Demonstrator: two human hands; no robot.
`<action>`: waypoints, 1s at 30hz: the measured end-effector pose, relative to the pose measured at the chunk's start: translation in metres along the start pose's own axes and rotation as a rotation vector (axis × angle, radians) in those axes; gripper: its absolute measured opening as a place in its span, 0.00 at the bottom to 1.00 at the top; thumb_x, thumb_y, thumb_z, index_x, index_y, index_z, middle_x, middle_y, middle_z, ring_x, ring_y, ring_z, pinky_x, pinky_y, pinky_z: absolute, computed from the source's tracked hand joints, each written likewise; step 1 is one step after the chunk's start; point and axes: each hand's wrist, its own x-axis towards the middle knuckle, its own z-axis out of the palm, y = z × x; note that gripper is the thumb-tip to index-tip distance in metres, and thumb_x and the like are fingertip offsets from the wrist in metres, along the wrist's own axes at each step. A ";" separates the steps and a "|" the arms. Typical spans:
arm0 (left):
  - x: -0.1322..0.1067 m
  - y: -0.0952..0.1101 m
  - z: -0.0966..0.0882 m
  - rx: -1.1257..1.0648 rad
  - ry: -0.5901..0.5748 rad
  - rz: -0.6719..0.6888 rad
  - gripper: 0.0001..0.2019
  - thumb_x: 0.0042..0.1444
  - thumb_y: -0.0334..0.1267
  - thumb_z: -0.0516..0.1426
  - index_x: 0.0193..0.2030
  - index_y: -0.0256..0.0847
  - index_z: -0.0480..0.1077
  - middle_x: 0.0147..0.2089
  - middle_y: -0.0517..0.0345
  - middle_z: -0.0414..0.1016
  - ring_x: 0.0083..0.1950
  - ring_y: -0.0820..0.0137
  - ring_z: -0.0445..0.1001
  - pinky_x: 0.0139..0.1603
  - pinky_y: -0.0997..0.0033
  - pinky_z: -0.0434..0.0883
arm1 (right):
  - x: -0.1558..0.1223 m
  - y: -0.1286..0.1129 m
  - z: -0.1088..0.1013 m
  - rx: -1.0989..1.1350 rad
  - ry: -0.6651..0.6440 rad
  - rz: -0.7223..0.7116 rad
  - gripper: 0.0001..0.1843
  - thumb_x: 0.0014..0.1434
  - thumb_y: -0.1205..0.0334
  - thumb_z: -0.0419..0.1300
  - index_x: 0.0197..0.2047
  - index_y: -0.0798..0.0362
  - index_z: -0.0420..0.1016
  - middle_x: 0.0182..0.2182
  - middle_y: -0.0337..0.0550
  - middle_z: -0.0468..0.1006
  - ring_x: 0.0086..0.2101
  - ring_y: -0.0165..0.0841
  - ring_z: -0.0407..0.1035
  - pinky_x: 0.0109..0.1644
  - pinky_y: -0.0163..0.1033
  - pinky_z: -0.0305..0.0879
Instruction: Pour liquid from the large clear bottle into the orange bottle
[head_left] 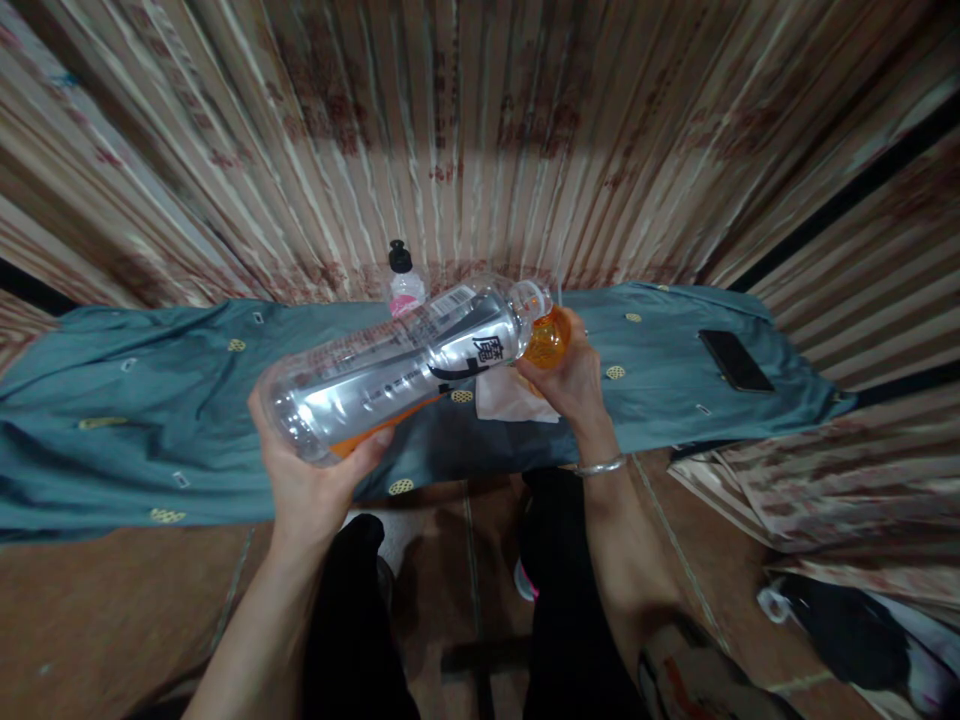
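Sleeve (690, 670): nearest to my camera, at the lower right of the frame, of dull colour with a reddish patch.
Left hand (307, 490): left of the centre; it is clamped around the base end of a clear bottle (375, 375), with the thumb along the lower side.
Clear bottle: in the middle of the frame, well tilted, its base toward the lower left and its open mouth toward the upper right. I see a silver label with black characters and an orange strip.
Right hand (574, 375): right of the centre, clasped on a small orange container (547, 338); a shiny bracelet (601, 467) is on the wrist.
Mouth and container: the bottle's neck comes up to the orange container. I cannot tell if they touch, nor if liquid is running.
Counter (187, 410): across the middle of the frame, covered with a teal cloth having small yellow prints.
White tissue (517, 400): on the counter, just below the orange container in the frame.
Small bottle (406, 292): upright behind the clear bottle, with black cap and pink lower part.
Phone (736, 360): lying dark on the counter, at the right of the frame.
Curtain (465, 130): pleated, striped, filling the upper part of the frame.
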 end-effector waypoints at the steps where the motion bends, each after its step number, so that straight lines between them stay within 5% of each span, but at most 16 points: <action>1: 0.000 0.000 0.000 -0.011 0.000 -0.012 0.50 0.33 0.57 0.75 0.65 0.47 0.65 0.65 0.46 0.73 0.66 0.48 0.74 0.70 0.41 0.69 | 0.000 -0.001 0.000 0.002 -0.003 0.005 0.47 0.48 0.49 0.76 0.67 0.47 0.64 0.56 0.54 0.80 0.56 0.54 0.77 0.60 0.62 0.76; 30: -0.002 -0.004 0.001 -0.037 -0.015 -0.059 0.52 0.32 0.59 0.76 0.65 0.49 0.64 0.65 0.48 0.70 0.68 0.48 0.71 0.72 0.40 0.66 | 0.001 -0.003 -0.001 0.002 -0.005 0.032 0.48 0.45 0.52 0.77 0.66 0.48 0.65 0.58 0.56 0.80 0.58 0.56 0.77 0.61 0.64 0.76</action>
